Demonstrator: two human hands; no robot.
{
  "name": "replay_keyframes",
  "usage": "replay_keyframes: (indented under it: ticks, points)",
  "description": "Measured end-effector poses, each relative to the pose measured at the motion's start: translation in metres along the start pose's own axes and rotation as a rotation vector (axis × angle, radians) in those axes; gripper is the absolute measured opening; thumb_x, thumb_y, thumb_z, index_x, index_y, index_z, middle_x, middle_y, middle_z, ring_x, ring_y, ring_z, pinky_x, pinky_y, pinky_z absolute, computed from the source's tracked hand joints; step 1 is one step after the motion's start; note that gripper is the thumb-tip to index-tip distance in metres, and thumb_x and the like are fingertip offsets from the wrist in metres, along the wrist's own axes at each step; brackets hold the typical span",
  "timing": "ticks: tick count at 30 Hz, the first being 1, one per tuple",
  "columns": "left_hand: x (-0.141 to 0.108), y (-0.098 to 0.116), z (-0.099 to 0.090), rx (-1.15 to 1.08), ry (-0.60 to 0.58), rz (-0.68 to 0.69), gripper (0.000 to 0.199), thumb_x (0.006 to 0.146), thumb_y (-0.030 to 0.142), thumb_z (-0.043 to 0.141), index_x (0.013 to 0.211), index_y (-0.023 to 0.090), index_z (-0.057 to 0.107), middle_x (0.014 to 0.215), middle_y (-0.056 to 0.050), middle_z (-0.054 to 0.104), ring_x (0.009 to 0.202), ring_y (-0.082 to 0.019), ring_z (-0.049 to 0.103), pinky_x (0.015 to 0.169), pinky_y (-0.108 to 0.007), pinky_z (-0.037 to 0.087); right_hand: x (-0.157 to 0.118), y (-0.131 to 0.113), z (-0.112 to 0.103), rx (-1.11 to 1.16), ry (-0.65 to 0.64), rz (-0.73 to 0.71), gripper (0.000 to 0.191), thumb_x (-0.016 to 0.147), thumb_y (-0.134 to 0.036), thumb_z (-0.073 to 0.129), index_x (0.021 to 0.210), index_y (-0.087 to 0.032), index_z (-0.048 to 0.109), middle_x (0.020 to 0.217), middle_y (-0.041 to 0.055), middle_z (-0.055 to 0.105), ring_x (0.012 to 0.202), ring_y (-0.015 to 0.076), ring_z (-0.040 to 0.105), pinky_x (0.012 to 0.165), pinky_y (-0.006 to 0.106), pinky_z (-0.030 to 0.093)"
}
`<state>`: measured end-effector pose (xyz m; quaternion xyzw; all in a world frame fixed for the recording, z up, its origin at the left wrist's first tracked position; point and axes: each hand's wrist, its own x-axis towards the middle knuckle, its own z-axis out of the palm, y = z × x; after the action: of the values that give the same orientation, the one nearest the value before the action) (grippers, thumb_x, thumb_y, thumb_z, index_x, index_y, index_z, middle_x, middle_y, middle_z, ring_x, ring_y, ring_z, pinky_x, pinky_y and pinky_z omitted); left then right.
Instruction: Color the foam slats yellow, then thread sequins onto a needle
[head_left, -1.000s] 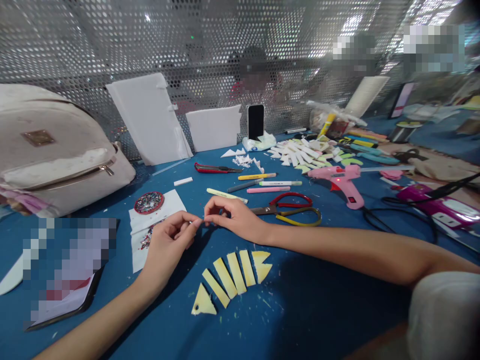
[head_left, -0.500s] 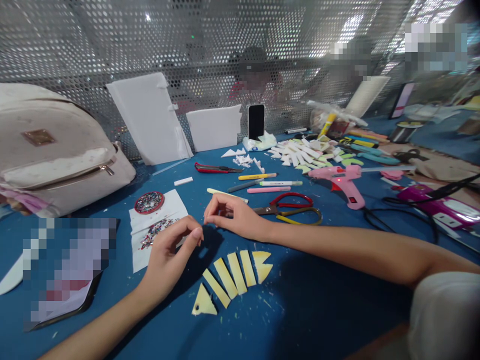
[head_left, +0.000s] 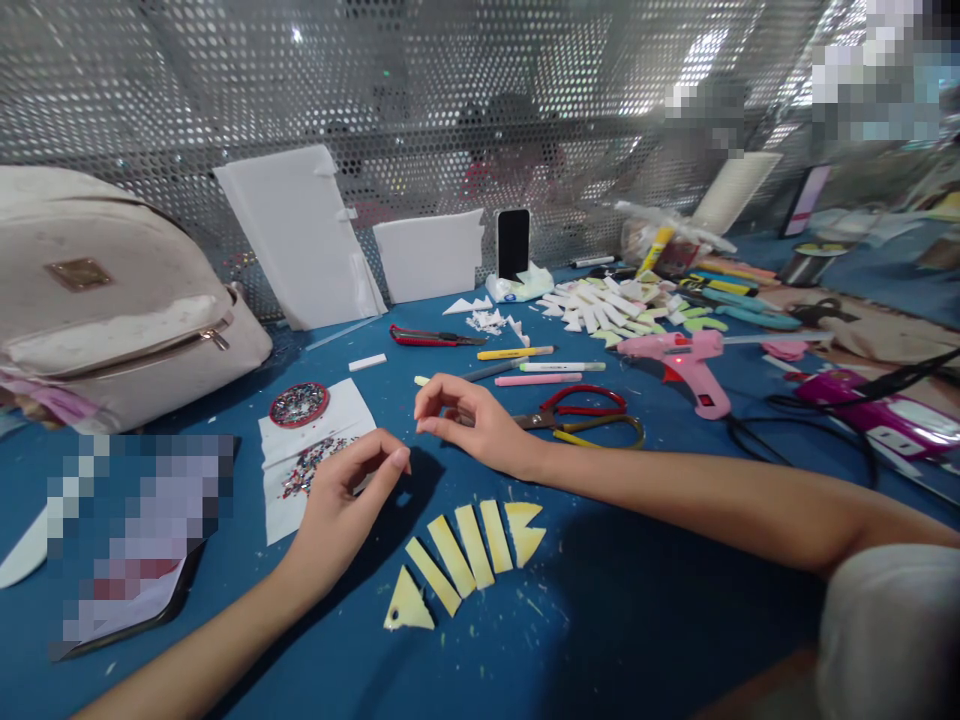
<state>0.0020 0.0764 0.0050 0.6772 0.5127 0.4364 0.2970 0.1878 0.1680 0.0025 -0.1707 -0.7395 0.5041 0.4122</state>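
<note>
My left hand (head_left: 346,498) hovers beside a white paper sheet, its thumb and fingers drawn together in a pinch. My right hand (head_left: 484,428) is just across from it, fingers curled and thumb close to them, partly in front of the scissors (head_left: 592,415). Whether anything tiny is between the fingertips of either hand cannot be made out. Below the hands lies a fish skeleton of yellow foam pieces: a triangular head (head_left: 409,603) with a hole, several strips (head_left: 474,545) and a notched tail (head_left: 526,532). The pieces lie apart on the blue table.
The paper sheet (head_left: 279,517) bears loose glitter and a red-rimmed dish (head_left: 298,405). Behind are a red cutter (head_left: 427,336), markers (head_left: 536,380) and foam offcuts (head_left: 600,303). To the right lies a pink glue gun (head_left: 686,365) with black cord. A backpack (head_left: 120,310) and tablet-like device (head_left: 184,590) are left.
My right hand has moved slightly right and up, widening the gap between my hands. My left hand has shifted only a little. The foam pieces have stayed put.
</note>
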Motion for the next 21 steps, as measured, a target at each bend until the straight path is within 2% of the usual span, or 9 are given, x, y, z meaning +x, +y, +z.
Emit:
replay_keyframes:
  ticks: [10, 21]
  points:
    - [0.0035, -0.0004, 0.0007, -0.001, -0.021, -0.034, 0.03, 0.099, 0.037, 0.053, 0.076, 0.02, 0.06, 0.068, 0.003, 0.053, 0.063, -0.013, 0.048, 0.06, -0.025, 0.035, -0.0019, 0.0002, -0.0006, 0.032, 0.056, -0.007, 0.003, 0.095, -0.023, 0.061, 0.093, -0.02, 0.06, 0.092, 0.002, 0.061, 0.082, 0.0143, 0.058, 0.068, 0.025, 0.043]
    - [0.0041, -0.0004, 0.0002, 0.011, -0.042, -0.034, 0.031, 0.1, 0.037, 0.052, 0.075, 0.02, 0.059, 0.067, 0.004, 0.052, 0.063, -0.012, 0.047, 0.059, -0.024, 0.035, -0.0005, 0.0002, 0.0002, 0.025, 0.223, -0.025, 0.004, 0.094, -0.023, 0.06, 0.095, -0.02, 0.061, 0.094, 0.0019, 0.059, 0.082, 0.0153, 0.056, 0.074, 0.029, 0.044]
